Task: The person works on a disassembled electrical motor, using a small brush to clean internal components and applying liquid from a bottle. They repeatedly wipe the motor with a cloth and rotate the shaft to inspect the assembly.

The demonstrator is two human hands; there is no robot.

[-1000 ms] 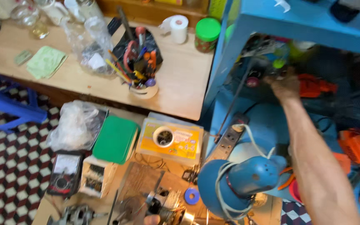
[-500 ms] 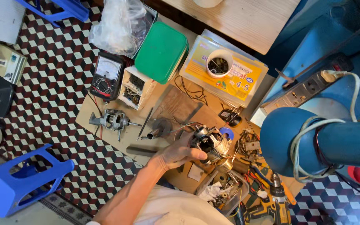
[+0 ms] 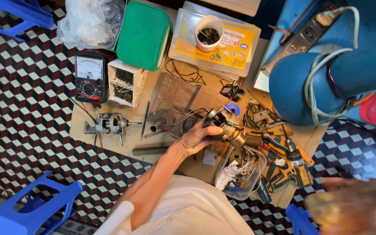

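Right hand (image 3: 353,209) is a blur at the near right corner, maybe around something yellowish, though its grip can't be read. The left hand (image 3: 196,138) is clenched around the small electric motor (image 3: 225,126), held just above the middle of the bench (image 3: 109,139). With one hand carrying it, the loose wires (image 3: 188,116) trailing off it could snag the metal tube (image 3: 159,124) just beside, or the motor could slip into the clear tub of parts (image 3: 240,174) at the near edge. Farther back, the paper cup of screws (image 3: 209,32) stands on a flat yellow box, tippable if knocked.
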